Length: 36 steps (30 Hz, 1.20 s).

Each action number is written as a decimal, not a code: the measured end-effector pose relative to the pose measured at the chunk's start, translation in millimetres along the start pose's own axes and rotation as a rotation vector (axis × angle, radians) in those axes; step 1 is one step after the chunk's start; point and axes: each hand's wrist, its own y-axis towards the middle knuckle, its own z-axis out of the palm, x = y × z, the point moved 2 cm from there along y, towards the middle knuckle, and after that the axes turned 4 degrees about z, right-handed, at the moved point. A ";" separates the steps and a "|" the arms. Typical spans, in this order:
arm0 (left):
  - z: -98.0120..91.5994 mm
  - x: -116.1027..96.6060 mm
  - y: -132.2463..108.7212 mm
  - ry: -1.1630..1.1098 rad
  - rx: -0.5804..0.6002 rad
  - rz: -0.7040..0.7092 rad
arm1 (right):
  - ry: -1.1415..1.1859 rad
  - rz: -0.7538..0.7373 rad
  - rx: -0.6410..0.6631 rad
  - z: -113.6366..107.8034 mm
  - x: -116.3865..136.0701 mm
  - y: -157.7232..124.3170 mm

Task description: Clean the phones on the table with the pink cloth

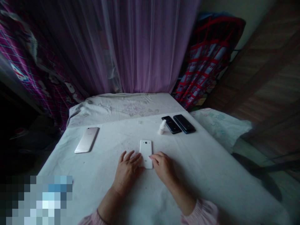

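A white smartphone (146,150) lies face down on the white-covered table in front of me, its camera at the far end. My left hand (127,168) rests along its left edge, fingers spread and the thumb near the lower left corner. At the right edge, my right hand (164,165) has its fingers curled together, with thumb and fingertips pinching the phone's side. A small white spray bottle (161,128) stands beyond my right hand. Close to it lie a black phone (172,125) and another dark phone (184,124). Farther left is a pale pinkish phone (87,140), back side up.
The white cloth (112,125) has wrinkles at its far end, against a purple curtain (145,47). Off the table's right side sits a white plastic bag (220,125). A checked red cloth (199,59) hangs at the back right. Pixelation covers the lower left corner.
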 end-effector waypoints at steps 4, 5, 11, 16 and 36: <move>1.8 1.3 -0.6 0.010 0.006 0.031 | -0.040 0.039 -0.022 3.7 -1.8 27.9; 1.7 1.2 -0.8 0.020 0.001 0.041 | -0.043 0.061 -0.029 5.3 -2.1 37.8; 1.7 -1.9 -1.7 0.078 -0.036 0.055 | -0.018 0.059 -0.026 16.1 0.3 82.4; 4.0 -7.2 -0.3 0.094 -0.046 0.048 | 0.025 -0.018 0.000 17.9 -1.4 76.2; -8.2 9.1 76.6 0.107 0.321 0.386 | 0.955 0.514 0.042 -41.5 -64.2 0.1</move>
